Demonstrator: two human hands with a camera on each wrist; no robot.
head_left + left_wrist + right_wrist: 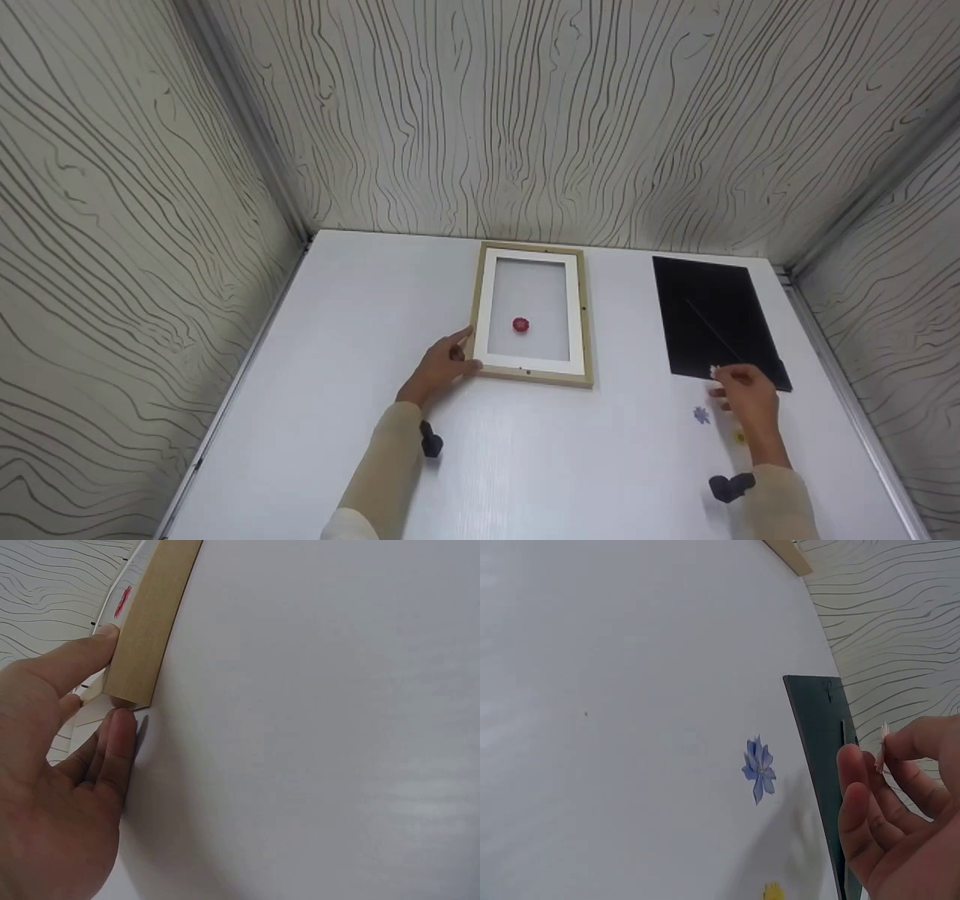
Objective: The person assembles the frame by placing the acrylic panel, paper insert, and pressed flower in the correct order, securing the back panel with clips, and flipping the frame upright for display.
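Note:
A light-wood picture frame (589,330) with a white mat lies on the table, and a red flower (520,325) sits inside its opening. My left hand (442,364) grips the frame's near left corner; in the left wrist view its fingers (90,656) and thumb meet the wooden edge. At the right, my right hand (752,397) pinches a small pale flower (882,750) between thumb and fingertips, over the near edge of a black backing board (712,315). Close by that hand, a blue-violet flower (759,769) and a yellow flower (773,891) lie on the table.
The white table (570,465) is bounded at the back by a wall (480,127) with a wood-grain pattern. Similar panels stand at both sides, with metal rails (847,405) along the table's edges. The black board carries a thin strip (712,330) across its face.

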